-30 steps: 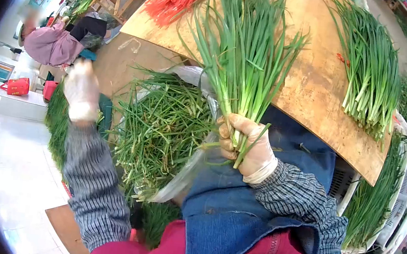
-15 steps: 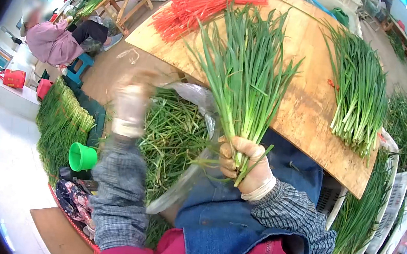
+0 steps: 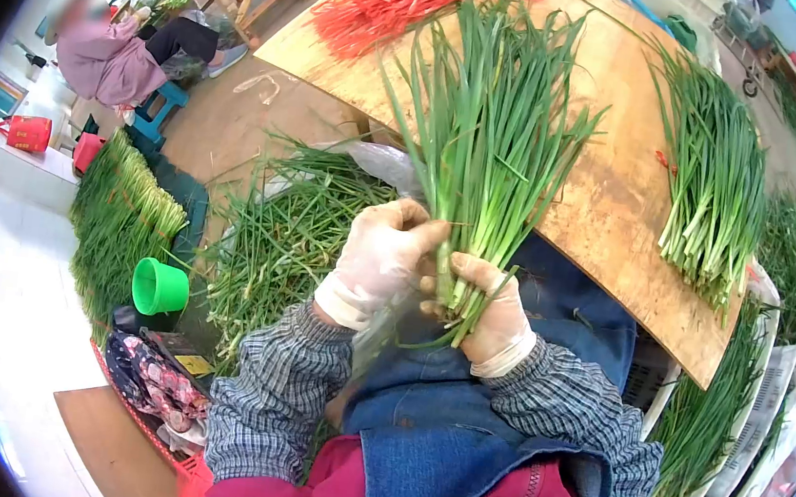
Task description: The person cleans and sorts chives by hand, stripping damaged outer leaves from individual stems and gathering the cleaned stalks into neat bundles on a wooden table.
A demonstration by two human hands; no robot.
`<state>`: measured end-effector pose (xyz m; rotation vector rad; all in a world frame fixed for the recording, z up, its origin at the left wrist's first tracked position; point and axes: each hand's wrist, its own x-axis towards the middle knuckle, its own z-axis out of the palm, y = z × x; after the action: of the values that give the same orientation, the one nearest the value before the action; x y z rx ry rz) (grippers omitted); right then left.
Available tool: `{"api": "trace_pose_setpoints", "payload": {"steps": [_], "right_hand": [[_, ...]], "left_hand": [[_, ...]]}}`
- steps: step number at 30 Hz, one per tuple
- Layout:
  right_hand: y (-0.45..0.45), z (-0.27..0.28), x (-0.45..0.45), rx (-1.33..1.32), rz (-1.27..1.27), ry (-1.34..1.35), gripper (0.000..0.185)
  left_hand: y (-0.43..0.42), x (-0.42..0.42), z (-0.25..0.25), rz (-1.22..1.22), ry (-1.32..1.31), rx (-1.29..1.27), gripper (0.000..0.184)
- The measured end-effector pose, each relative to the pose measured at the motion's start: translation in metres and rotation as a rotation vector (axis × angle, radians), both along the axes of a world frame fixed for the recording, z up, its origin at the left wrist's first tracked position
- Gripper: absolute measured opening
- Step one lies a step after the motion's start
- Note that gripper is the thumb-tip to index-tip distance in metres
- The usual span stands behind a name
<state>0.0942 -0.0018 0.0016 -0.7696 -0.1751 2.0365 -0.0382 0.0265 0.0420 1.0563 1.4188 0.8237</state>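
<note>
A bunch of green chives (image 3: 497, 152) is held by its pale stem ends in my right hand (image 3: 494, 309), which is gloved and closed around them. The leaves fan upward over the near edge of the wooden board. My left hand (image 3: 380, 251), also gloved, is at the left side of the bunch, thumb and forefinger pinched against a chive stalk just above my right hand. Its other fingers are curled and partly hidden. Below my left hand, loose chive leaves (image 3: 292, 227) form a heap in a clear plastic bag.
Red ties (image 3: 386, 7) lie on the far part of the wooden board (image 3: 609, 204). A neat chive pile (image 3: 715, 177) rests on its right side. More chives (image 3: 121, 227) stand at left, near a green bucket (image 3: 160, 287). A seated person (image 3: 111, 54) is at upper left.
My left hand, blurred over the left heap before, has come right to the held bunch and pinches at its stems. My right hand still grips the bunch, almost unmoved.
</note>
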Motion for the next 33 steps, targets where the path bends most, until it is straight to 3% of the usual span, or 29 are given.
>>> {"api": "trace_pose_setpoints", "payload": {"steps": [2, 5, 6, 9, 14, 17, 21, 25, 27, 29, 33], "right_hand": [[-0.001, 0.001, -0.002, -0.042, -0.011, -0.011, 0.025], [-0.001, -0.002, -0.003, 0.008, 0.022, -0.053, 0.024], [-0.001, -0.002, -0.004, 0.028, 0.034, -0.068, 0.024], [-0.001, -0.002, -0.005, 0.030, 0.028, -0.073, 0.024], [0.000, 0.004, -0.008, -0.014, -0.074, -0.045, 0.019], [0.001, 0.000, -0.010, -0.018, -0.098, -0.016, 0.018], [0.002, -0.004, -0.007, -0.010, -0.030, -0.140, 0.017], [0.000, -0.003, -0.008, -0.009, -0.006, -0.134, 0.023], [-0.001, -0.004, -0.011, 0.003, -0.007, -0.125, 0.023], [-0.004, -0.005, -0.015, -0.005, 0.014, -0.114, 0.023], [-0.019, -0.008, -0.023, 0.018, 0.065, -0.069, 0.025]], "left_hand": [[0.000, -0.006, -0.023, 0.073, -0.095, 0.014, 0.011], [-0.012, 0.000, -0.010, 0.154, -0.036, 0.101, 0.010], [-0.015, -0.001, -0.014, 0.118, 0.098, 0.180, 0.008], [-0.022, 0.003, -0.014, 0.130, 0.102, 0.289, 0.008], [-0.034, 0.004, -0.011, 0.167, -0.085, 0.224, 0.007], [-0.042, 0.002, -0.014, 0.153, -0.103, 0.340, 0.008], [-0.058, -0.015, 0.007, 0.210, -0.166, 0.191, 0.006], [-0.068, -0.084, 0.004, 0.468, 0.144, 0.238, 0.009], [-0.062, -0.117, -0.012, 0.355, 0.536, 0.079, 0.019], [-0.054, -0.115, -0.020, 0.113, 0.832, 0.167, 0.033], [-0.005, -0.064, -0.013, -0.066, 0.386, 0.147, 0.050]]}}
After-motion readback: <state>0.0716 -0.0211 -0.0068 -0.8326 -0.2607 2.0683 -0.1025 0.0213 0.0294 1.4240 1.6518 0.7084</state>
